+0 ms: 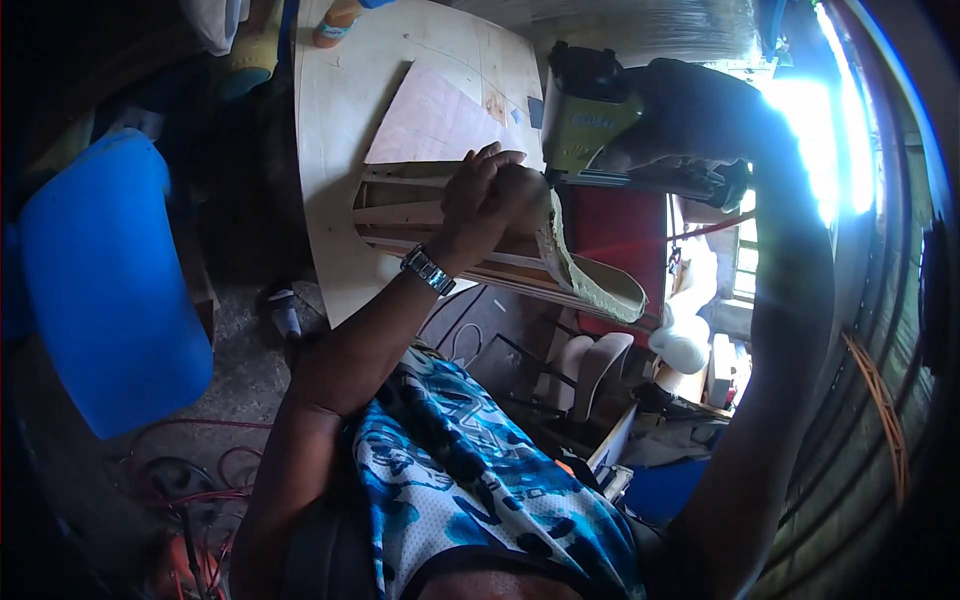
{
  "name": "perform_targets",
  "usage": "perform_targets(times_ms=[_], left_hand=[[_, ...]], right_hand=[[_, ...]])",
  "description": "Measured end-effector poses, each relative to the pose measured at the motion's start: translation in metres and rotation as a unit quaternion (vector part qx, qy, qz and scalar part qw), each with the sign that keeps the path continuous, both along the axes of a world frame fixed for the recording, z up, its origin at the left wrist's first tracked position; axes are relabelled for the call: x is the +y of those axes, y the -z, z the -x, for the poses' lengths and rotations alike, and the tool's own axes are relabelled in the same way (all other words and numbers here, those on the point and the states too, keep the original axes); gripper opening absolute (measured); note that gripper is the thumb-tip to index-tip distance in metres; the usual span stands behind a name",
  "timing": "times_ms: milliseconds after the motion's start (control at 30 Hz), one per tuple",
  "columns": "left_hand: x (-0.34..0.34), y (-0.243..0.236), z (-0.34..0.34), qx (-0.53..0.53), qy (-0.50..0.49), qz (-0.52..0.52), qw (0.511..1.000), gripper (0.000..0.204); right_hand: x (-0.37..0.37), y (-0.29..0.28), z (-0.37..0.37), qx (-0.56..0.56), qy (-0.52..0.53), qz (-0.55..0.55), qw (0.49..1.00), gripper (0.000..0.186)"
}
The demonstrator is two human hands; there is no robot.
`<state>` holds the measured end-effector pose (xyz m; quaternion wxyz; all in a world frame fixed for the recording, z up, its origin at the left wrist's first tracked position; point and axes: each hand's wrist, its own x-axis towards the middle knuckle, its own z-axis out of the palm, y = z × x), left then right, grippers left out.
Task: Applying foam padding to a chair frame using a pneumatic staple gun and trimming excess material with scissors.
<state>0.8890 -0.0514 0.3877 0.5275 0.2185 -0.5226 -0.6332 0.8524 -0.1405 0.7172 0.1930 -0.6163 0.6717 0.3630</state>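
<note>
My left hand (490,200) is closed at the end of a slatted wooden frame (400,215), its fingers curled over something I cannot make out at the edge of a curved strip (600,290) with a rough, pale greenish face. My right hand (680,115), in shadow, grips a green and black pneumatic nail or staple gun (605,130), whose nose is just beside my left hand. A pinkish plywood panel (430,115) lies beyond the frame on a large pale wooden board (330,110).
An orange-labelled bottle (335,25) stands at the board's far edge. A blue plastic chair or panel (115,280) is at left. Hoses (210,490) lie on the floor (240,380). Wrapped white items (680,340) and a red panel (610,215) are at right, near a bright opening.
</note>
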Motion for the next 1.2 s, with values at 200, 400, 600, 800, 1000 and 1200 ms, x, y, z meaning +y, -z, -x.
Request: perform_targets(times_ms=[200, 400, 600, 800, 1000, 1200], left_hand=[[0.006, 0.001, 0.008, 0.002, -0.038, -0.002, 0.999, 0.045], [0.004, 0.001, 0.009, 0.018, -0.005, -0.023, 1.000, 0.051], [0.006, 0.004, -0.008, 0.083, 0.048, -0.219, 0.971, 0.052], [-0.027, -0.013, -0.048, 0.037, 0.019, -0.182, 0.982, 0.038], [-0.018, -0.048, -0.043, 0.085, 0.102, -0.036, 0.991, 0.020], [-0.016, -0.033, -0.026, 0.096, 0.106, -0.052, 0.988, 0.017]], right_hand=[[0.004, 0.007, 0.024, -0.028, -0.038, -0.011, 0.999, 0.060], [-0.003, 0.012, -0.011, 0.064, 0.069, -0.071, 0.993, 0.066], [-0.018, 0.011, -0.047, 0.154, -0.006, -0.169, 0.973, 0.047], [0.009, -0.028, -0.004, -0.004, 0.104, -0.045, 0.994, 0.055], [0.073, -0.062, 0.042, -0.029, 0.163, 0.131, 0.978, 0.061], [0.116, -0.009, 0.084, -0.131, 0.269, 0.229, 0.926, 0.071]])
